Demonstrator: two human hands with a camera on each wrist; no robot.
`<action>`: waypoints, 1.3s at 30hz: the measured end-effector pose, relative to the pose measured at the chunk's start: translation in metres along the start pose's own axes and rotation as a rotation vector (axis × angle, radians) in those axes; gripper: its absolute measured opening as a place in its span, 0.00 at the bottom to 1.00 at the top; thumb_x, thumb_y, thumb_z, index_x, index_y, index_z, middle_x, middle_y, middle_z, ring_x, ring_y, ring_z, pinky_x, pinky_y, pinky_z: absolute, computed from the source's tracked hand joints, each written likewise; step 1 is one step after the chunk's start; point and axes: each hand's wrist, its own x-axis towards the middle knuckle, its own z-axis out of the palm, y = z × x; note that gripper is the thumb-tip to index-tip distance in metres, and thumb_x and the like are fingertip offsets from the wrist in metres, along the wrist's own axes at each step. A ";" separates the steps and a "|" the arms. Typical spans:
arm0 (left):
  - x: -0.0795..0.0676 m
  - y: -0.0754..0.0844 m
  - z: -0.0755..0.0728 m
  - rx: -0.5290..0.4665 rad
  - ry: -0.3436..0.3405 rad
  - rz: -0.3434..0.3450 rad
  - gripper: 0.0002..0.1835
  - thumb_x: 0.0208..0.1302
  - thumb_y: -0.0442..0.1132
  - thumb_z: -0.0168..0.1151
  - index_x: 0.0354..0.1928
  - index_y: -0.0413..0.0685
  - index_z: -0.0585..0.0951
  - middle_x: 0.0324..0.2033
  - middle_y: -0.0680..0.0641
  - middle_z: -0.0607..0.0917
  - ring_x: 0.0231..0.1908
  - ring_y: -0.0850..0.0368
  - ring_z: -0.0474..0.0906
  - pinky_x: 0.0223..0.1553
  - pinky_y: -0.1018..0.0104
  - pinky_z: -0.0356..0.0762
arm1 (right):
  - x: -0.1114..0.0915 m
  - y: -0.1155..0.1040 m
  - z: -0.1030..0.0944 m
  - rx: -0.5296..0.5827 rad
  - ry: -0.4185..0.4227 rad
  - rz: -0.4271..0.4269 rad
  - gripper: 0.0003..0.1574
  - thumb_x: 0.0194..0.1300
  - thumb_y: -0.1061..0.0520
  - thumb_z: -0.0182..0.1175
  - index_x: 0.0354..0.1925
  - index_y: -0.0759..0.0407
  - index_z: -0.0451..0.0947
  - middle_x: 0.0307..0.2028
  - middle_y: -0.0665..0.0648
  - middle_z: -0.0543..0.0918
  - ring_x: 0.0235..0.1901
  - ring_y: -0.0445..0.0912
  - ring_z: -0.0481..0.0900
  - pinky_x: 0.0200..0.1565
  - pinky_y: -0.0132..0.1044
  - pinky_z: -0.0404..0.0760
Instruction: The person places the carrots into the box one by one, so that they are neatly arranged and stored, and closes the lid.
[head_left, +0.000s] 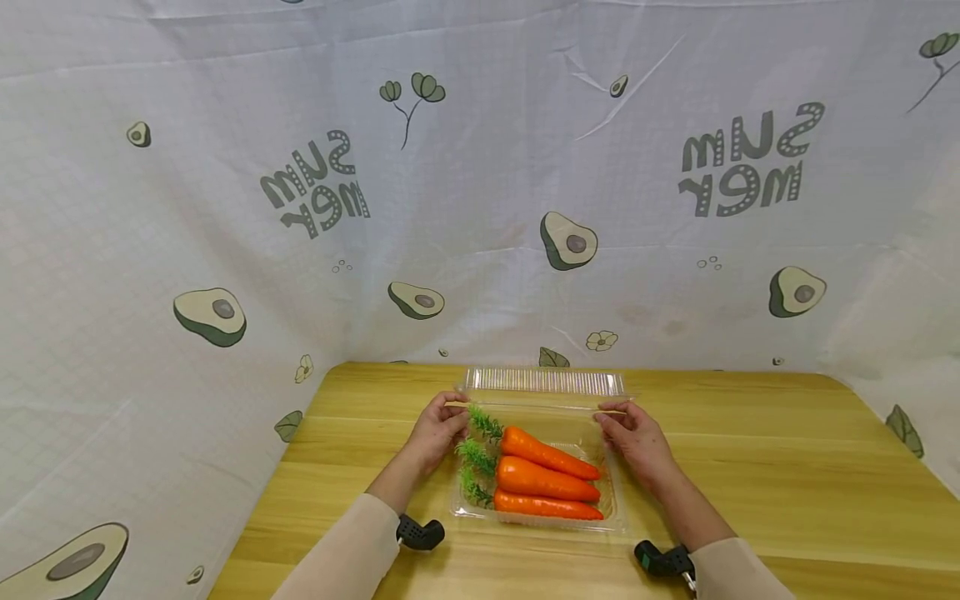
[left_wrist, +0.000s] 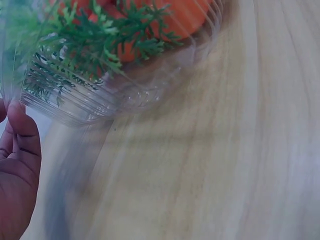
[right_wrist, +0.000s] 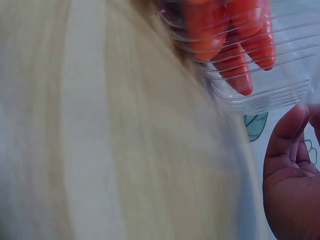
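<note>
A clear plastic clamshell box [head_left: 617,500] sits on the table with three orange carrots [head_left: 547,477] side by side in it. Their leafy green tops [head_left: 474,456] point left and the tips point right. The ribbed lid [head_left: 543,381] stretches away behind the box. My left hand [head_left: 435,433] pinches the box at its back left corner; in the left wrist view, thumb and finger of that hand [left_wrist: 17,175] meet at the plastic edge. At the back right corner my right hand [head_left: 637,442] pinches the edge likewise, and the right wrist view shows the thumb [right_wrist: 290,125] against it.
The wood-grain table [head_left: 765,467] has rounded far corners. A white cloth [head_left: 480,183] printed with avocados and lettering hangs behind and along the sides. Black wrist cameras sit on the left wrist [head_left: 420,533] and the right wrist [head_left: 663,560].
</note>
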 end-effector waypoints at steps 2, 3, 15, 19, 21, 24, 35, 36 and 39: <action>-0.001 0.000 0.001 0.013 0.005 0.013 0.13 0.73 0.27 0.53 0.56 0.38 0.70 0.35 0.50 0.76 0.28 0.60 0.74 0.30 0.72 0.74 | -0.001 0.001 0.000 0.007 0.003 0.003 0.21 0.76 0.56 0.58 0.61 0.66 0.69 0.35 0.45 0.81 0.32 0.38 0.76 0.37 0.26 0.82; -0.001 0.001 0.001 0.021 0.008 0.020 0.12 0.74 0.27 0.54 0.56 0.38 0.70 0.34 0.51 0.76 0.28 0.60 0.74 0.30 0.72 0.74 | -0.001 0.001 0.000 0.009 0.009 0.008 0.21 0.76 0.56 0.58 0.60 0.66 0.69 0.33 0.45 0.80 0.31 0.38 0.76 0.36 0.26 0.82; -0.006 0.003 -0.002 -0.038 0.033 -0.029 0.12 0.82 0.45 0.45 0.52 0.45 0.74 0.41 0.49 0.80 0.30 0.59 0.76 0.32 0.71 0.77 | -0.004 0.005 -0.001 0.034 -0.011 -0.022 0.24 0.77 0.54 0.57 0.62 0.67 0.67 0.38 0.41 0.84 0.32 0.37 0.76 0.36 0.25 0.83; -0.007 0.005 -0.003 -0.076 0.018 -0.034 0.15 0.80 0.52 0.48 0.46 0.49 0.75 0.40 0.49 0.80 0.30 0.59 0.77 0.32 0.71 0.79 | -0.006 0.004 -0.002 0.043 -0.012 -0.026 0.22 0.77 0.53 0.57 0.60 0.66 0.69 0.38 0.40 0.84 0.32 0.38 0.76 0.37 0.25 0.83; -0.007 0.006 -0.003 -0.080 0.014 -0.037 0.14 0.79 0.52 0.51 0.44 0.50 0.75 0.39 0.50 0.79 0.30 0.59 0.77 0.32 0.71 0.80 | -0.007 0.003 -0.002 0.042 -0.009 -0.019 0.21 0.79 0.52 0.54 0.60 0.65 0.70 0.37 0.39 0.84 0.32 0.38 0.77 0.37 0.25 0.83; -0.008 0.007 -0.003 -0.087 0.010 -0.048 0.11 0.79 0.49 0.52 0.42 0.51 0.76 0.36 0.51 0.77 0.30 0.60 0.78 0.32 0.71 0.80 | -0.009 0.001 -0.004 0.076 -0.019 0.001 0.24 0.80 0.46 0.51 0.60 0.64 0.71 0.38 0.39 0.85 0.33 0.38 0.79 0.38 0.27 0.84; -0.017 0.012 -0.014 -0.007 -0.128 -0.116 0.23 0.79 0.50 0.52 0.62 0.39 0.71 0.46 0.49 0.81 0.37 0.60 0.80 0.37 0.67 0.80 | -0.037 -0.021 -0.016 0.029 -0.179 0.094 0.34 0.82 0.44 0.42 0.73 0.64 0.58 0.49 0.43 0.78 0.45 0.41 0.78 0.47 0.32 0.83; -0.019 0.013 -0.016 0.008 -0.152 -0.130 0.25 0.79 0.51 0.52 0.65 0.39 0.69 0.50 0.46 0.80 0.38 0.60 0.81 0.38 0.67 0.81 | -0.040 -0.023 -0.017 0.011 -0.192 0.107 0.35 0.82 0.44 0.43 0.74 0.64 0.56 0.52 0.46 0.78 0.46 0.42 0.78 0.47 0.33 0.83; -0.025 0.018 -0.023 0.048 -0.220 -0.187 0.30 0.78 0.53 0.52 0.71 0.40 0.65 0.62 0.38 0.75 0.40 0.57 0.83 0.40 0.64 0.85 | -0.049 -0.030 -0.021 -0.023 -0.240 0.140 0.38 0.81 0.42 0.45 0.76 0.63 0.52 0.60 0.58 0.75 0.46 0.45 0.81 0.48 0.37 0.86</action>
